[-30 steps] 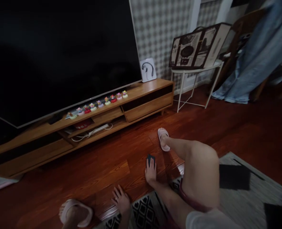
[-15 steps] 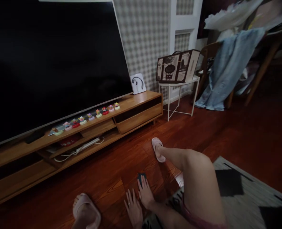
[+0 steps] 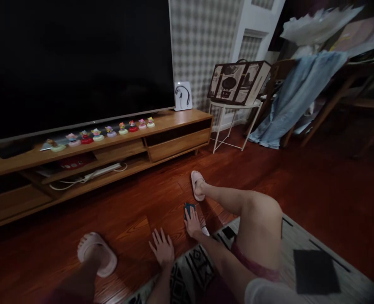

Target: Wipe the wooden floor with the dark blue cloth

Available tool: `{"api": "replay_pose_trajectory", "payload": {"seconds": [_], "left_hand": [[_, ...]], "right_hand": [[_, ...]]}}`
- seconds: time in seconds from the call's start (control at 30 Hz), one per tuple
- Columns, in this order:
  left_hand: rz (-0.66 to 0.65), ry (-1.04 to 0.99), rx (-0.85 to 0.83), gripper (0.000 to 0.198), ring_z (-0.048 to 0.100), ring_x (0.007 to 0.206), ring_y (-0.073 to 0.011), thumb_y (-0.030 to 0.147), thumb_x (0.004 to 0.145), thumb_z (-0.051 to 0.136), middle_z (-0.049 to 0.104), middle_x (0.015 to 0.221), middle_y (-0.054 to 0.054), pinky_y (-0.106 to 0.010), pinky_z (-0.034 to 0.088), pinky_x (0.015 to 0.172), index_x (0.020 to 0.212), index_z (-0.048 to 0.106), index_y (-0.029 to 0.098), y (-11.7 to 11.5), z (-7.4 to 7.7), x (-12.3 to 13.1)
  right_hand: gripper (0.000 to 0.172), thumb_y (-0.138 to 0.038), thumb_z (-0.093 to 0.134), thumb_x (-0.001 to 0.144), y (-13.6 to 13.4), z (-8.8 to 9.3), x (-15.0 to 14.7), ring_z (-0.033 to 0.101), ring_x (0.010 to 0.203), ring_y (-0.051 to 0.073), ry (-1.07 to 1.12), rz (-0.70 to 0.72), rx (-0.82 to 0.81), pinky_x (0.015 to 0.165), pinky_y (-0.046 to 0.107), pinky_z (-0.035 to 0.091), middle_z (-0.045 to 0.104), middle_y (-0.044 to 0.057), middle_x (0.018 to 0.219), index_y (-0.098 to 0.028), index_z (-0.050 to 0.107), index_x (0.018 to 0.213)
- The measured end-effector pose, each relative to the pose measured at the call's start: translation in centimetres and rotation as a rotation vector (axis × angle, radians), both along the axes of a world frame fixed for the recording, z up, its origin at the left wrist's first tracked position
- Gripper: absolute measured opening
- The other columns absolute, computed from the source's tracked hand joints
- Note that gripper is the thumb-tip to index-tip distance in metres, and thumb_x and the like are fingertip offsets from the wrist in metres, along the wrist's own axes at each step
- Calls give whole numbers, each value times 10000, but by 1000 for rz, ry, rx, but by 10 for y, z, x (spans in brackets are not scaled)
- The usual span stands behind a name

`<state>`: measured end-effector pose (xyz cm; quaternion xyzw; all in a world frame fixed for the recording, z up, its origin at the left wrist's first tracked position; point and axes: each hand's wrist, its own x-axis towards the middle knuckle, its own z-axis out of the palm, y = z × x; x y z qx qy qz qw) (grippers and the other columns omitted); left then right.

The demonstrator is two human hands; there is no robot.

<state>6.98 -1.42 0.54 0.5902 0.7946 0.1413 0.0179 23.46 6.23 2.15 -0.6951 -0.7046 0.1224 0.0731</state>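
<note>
My right hand (image 3: 192,226) lies on a small dark blue-green cloth (image 3: 189,209), pressing it to the reddish wooden floor (image 3: 133,226). Its fingers stretch over the cloth, and part of the cloth shows beyond and beside them. To the left, my left hand (image 3: 163,249) rests palm down on the floor with its fingers spread and nothing in them. A patterned rug (image 3: 193,270) lies under both forearms. One pink slipper (image 3: 197,185) on my foot stands just beyond the cloth; the other slipper (image 3: 101,255) is to the left of my left hand.
A low wooden TV stand (image 3: 180,145) runs along the wall, carrying a large television (image 3: 79,59), a row of small figurines (image 3: 111,131) and a white box (image 3: 183,96). A suitcase-like box (image 3: 237,82) sits on a white side table (image 3: 234,105). Jeans (image 3: 291,97) hang from a chair.
My right hand and the cloth have slid forward and right, closer to the slippered foot. My left hand has ended up farther from the right one, its fingers more spread. The view has shifted.
</note>
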Motion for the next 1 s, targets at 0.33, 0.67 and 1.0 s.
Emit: {"api": "replay_pose_trajectory", "payload": {"seconds": [0.33, 0.67, 1.0], "left_hand": [[108, 49, 119, 566, 271, 1533, -297, 256, 970, 281, 339, 1623, -188, -658, 174, 1233, 1507, 428, 150, 4, -5, 8], [108, 57, 172, 542, 309, 1519, -303, 274, 975, 296, 413, 1588, -209, -675, 172, 1226, 1446, 504, 107, 1, 5, 5], [-142, -66, 59, 577, 302, 1525, -264, 245, 979, 232, 383, 1615, -125, -692, 45, 1236, 1537, 370, 192, 19, -2, 66]], "right_hand": [[705, -418, 366, 983, 13, -6, 1, 93, 1560, 306, -21, 97, -102, 1234, 546, 98, 60, 135, 1683, -167, 179, 1615], [739, -462, 356, 1008, 12, 3, -4, 20, 1562, 303, 11, 96, -127, 1243, 531, 66, 6, 179, 1678, -127, 118, 1622], [659, -466, 374, 1024, -25, 11, 18, 103, 1563, 250, 39, 146, -39, 1256, 513, 87, 107, 122, 1687, -215, 217, 1613]]}}
